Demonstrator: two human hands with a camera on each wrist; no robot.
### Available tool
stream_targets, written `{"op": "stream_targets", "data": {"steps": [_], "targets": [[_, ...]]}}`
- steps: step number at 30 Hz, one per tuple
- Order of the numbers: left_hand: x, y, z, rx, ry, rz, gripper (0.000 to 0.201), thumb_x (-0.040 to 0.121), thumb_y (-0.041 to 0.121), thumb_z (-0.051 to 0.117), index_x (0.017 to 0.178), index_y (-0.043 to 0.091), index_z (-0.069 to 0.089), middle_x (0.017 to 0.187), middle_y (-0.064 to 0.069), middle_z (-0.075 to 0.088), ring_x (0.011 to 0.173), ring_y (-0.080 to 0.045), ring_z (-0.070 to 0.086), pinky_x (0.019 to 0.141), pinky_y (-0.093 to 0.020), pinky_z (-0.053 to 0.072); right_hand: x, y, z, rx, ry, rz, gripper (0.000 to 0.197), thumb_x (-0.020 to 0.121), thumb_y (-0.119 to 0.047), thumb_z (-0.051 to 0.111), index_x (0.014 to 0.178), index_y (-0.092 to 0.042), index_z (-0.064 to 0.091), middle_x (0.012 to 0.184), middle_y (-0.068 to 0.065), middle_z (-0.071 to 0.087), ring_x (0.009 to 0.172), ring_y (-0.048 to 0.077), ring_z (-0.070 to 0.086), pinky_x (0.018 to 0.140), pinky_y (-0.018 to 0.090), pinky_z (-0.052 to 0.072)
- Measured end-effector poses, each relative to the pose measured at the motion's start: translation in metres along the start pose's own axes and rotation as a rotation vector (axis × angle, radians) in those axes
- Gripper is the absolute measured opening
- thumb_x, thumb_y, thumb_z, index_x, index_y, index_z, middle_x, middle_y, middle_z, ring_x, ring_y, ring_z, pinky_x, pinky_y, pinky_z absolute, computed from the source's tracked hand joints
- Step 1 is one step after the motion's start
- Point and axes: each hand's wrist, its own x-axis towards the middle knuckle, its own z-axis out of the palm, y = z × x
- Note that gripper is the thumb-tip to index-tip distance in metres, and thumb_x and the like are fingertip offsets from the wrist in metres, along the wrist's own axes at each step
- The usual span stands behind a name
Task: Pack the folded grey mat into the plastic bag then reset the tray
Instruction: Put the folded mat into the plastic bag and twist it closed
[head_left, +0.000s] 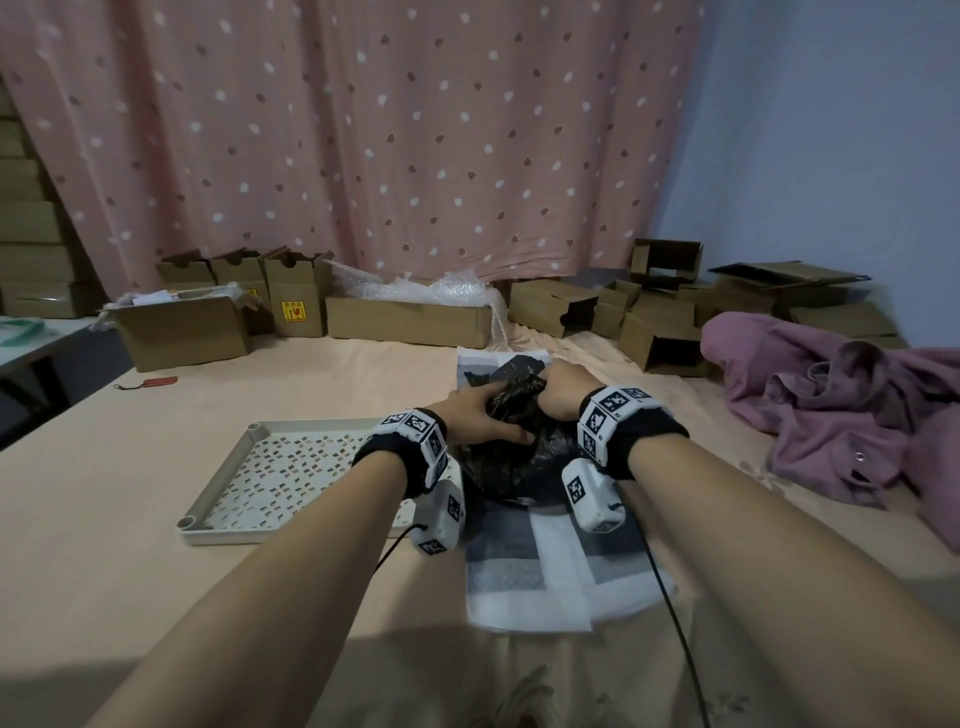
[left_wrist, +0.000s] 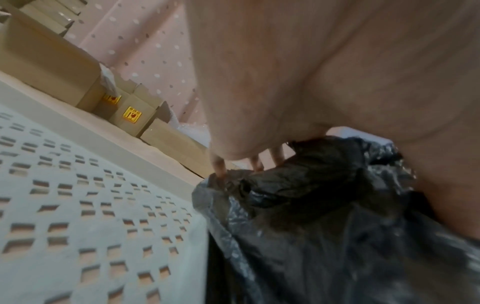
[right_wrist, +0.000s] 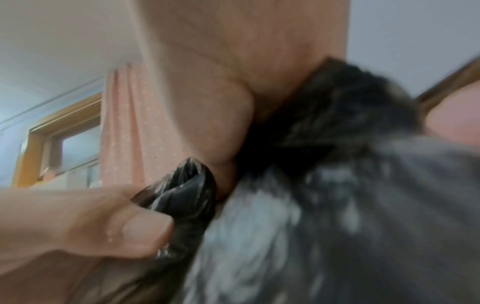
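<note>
Both forearms reach forward; left hand (head_left: 480, 415) grip, right hand (head_left: 563, 395) grip clutch black bag (head_left: 511, 462) neck

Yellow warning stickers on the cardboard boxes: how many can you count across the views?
2. One sticker on the upright box; another on the box behind it. Others may be hidden.

Two hands (head_left: 483, 415) grip one black plastic bag (head_left: 511, 457). One perforated tray (head_left: 280, 475) sits beside it, one grey-and-white mat (head_left: 545, 566) beneath. One purple garment (head_left: 831, 405) lies right. Perhaps a dozen cardboard boxes (head_left: 405, 317) (some overlapping, hard to separate) line the curtain (head_left: 363, 130).
</note>
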Motion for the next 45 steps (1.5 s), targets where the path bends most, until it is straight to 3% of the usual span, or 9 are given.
{"op": "stream_targets", "data": {"steps": [3,6,15,19,26,30,35,39,45], "targets": [[-0.004,0.010,0.003,-0.080,0.133,0.046,0.118,0.039,0.075,0.082,0.141,0.040,0.036,0.141,0.000,0.050,0.132,-0.022,0.046,0.111,-0.046,0.040,-0.007,-0.010,-0.013,0.044,0.048,-0.020,0.019,0.093,-0.011,0.047,0.101,-0.004,0.062,0.097,0.014,0.064,0.087,0.030,0.062,0.067,0.033,0.046],[-0.010,0.027,0.005,-0.449,0.144,0.230,0.108,0.053,0.040,0.094,0.144,0.021,0.038,0.135,-0.002,0.059,0.125,-0.017,0.057,0.107,-0.042,0.046,-0.011,-0.024,-0.024,0.293,0.118,-0.054,0.025,0.091,-0.011,0.046,0.107,-0.002,0.063,0.096,0.015,0.064,0.088,0.031,0.061,0.073,0.034,0.048],[-0.035,0.063,-0.007,-0.598,0.433,0.199,0.017,0.076,0.001,0.073,0.089,0.009,0.067,0.078,-0.004,0.070,0.074,-0.018,0.068,0.062,-0.024,0.054,-0.022,-0.040,-0.053,0.688,0.111,-0.218,0.031,0.083,0.000,0.041,0.100,-0.004,0.067,0.097,0.019,0.068,0.093,0.033,0.064,0.084,0.037,0.053],[-0.030,0.060,-0.012,-0.449,0.391,0.151,0.021,0.084,0.007,0.055,0.103,0.006,0.065,0.098,-0.020,0.070,0.093,-0.033,0.067,0.084,-0.045,0.058,-0.023,-0.032,-0.059,0.503,0.073,-0.271,0.013,0.086,-0.004,0.055,0.094,-0.004,0.064,0.092,0.013,0.066,0.091,0.028,0.062,0.079,0.033,0.049],[-0.040,0.060,-0.017,-0.762,0.538,0.054,0.032,0.084,0.010,0.053,0.109,-0.006,0.065,0.092,-0.020,0.070,0.085,-0.034,0.068,0.087,-0.049,0.056,-0.022,-0.020,-0.046,0.322,0.000,-0.134,0.136,0.051,-0.081,0.069,0.153,-0.025,-0.002,0.147,0.004,0.043,0.132,0.024,0.044,0.112,0.039,0.034],[-0.046,0.069,-0.017,-0.868,0.535,0.078,0.024,0.089,-0.010,0.044,0.102,-0.006,0.064,0.078,-0.016,0.065,0.069,-0.028,0.064,0.070,-0.036,0.054,-0.031,-0.016,-0.029,0.394,-0.056,-0.223,0.118,0.070,-0.063,0.074,0.155,-0.017,0.006,0.143,0.001,0.049,0.130,0.019,0.047,0.106,0.026,0.034],[-0.047,0.068,-0.016,-0.877,0.495,0.040,0.019,0.097,-0.004,0.042,0.093,-0.002,0.060,0.078,-0.016,0.062,0.078,-0.033,0.063,0.066,-0.034,0.052,-0.028,-0.016,-0.020,0.335,-0.110,-0.258,0.101,0.053,-0.082,0.070,0.133,-0.023,0.052,0.120,-0.009,0.065,0.113,0.012,0.060,0.104,0.033,0.044],[-0.050,0.068,-0.016,-0.948,0.442,0.056,0.025,0.098,0.002,0.042,0.083,0.008,0.061,0.077,-0.013,0.061,0.077,-0.029,0.060,0.067,-0.032,0.050,-0.038,-0.014,-0.016,0.374,-0.247,-0.305,0.075,0.071,-0.040,0.084,0.134,-0.022,0.048,0.126,-0.005,0.063,0.115,0.011,0.058,0.105,0.030,0.042],[-0.055,0.075,-0.013,-1.024,0.415,0.048,0.020,0.097,0.008,0.048,0.083,0.009,0.062,0.076,-0.012,0.060,0.071,-0.026,0.058,0.073,-0.036,0.050,-0.038,-0.013,-0.014,0.337,-0.233,-0.265,0.093,0.064,-0.040,0.086,0.143,-0.022,0.040,0.131,-0.005,0.060,0.117,0.013,0.057,0.107,0.033,0.043]]}}
